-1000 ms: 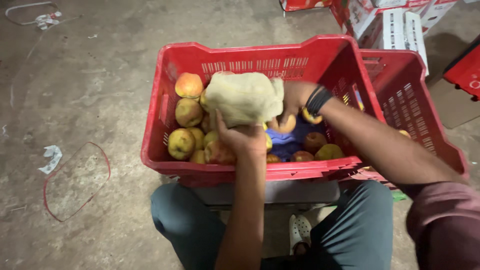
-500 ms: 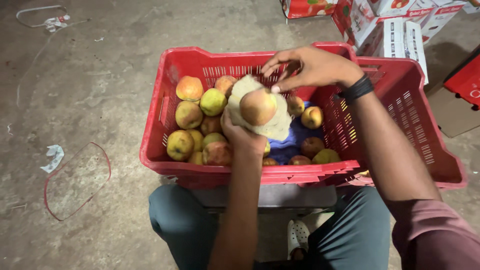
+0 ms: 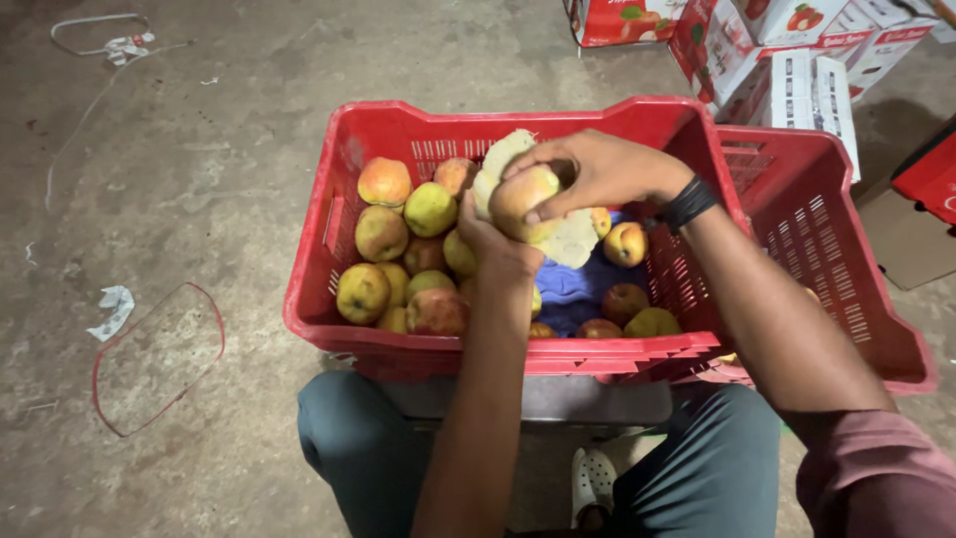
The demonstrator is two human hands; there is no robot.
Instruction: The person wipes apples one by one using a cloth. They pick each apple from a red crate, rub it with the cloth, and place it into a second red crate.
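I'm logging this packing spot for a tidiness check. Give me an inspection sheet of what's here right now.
Surface: bare concrete floor, stained.
Job's things: apple on a pale cloth, above a red crate of apples.
Clutter: crumpled paper; red wire loop.
Hands: left hand holds the cloth under the apple; right hand grips the apple from above.
Cables: thin white wire, top left.
Surroundings: second red crate on the right; printed cartons behind.
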